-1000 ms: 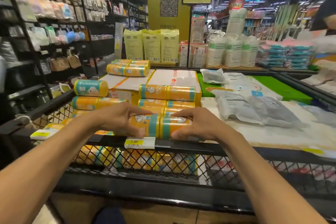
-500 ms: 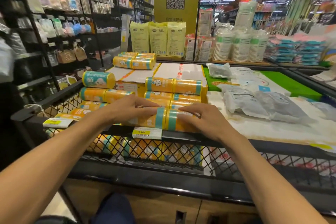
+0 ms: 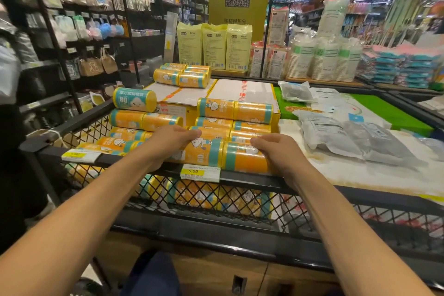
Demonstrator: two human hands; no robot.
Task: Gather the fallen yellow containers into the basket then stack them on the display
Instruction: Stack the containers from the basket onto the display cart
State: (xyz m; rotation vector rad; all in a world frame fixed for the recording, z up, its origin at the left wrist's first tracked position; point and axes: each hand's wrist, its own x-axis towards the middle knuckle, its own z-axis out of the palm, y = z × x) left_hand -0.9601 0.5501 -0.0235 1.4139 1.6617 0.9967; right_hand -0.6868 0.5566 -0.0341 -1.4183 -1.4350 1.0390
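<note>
Hands on the front pair

Both hands reach over the black rail of the display (image 3: pixel 374 200) and lie on the front pair, which rests on its sides, end to end, right behind the rail. The left hand (image 3: pixel 168 145) covers the left container (image 3: pixel 201 154), its fingers curved over the top. The right hand (image 3: pixel 276 149) sits on the right container (image 3: pixel 245 160), fingers bent over its upper edge. The teal bands of the two touch between the hands.

Behind this pair more containers (image 3: pixel 235 109) lie stacked in rows, stepping up toward flat white-topped boxes (image 3: pixel 242 92). A small group lies on the boxes at the far left, and one teal-faced container (image 3: pixel 134 100) tops the left-hand stack. More show through the mesh front below the rail. A price tag (image 3: pixel 200 172) reading 5.00 is fixed to the rail under the left container, and a second tag (image 3: pixel 80 155) sits near the left corner. Right of the stack lie grey packets (image 3: pixel 348 138) on a pale sheet, with a green mat (image 3: pixel 389 115) beyond. Pale yellow packs (image 3: pixel 213 48) and sleeves of paper cups (image 3: pixel 324 60) stand at the back.
</note>
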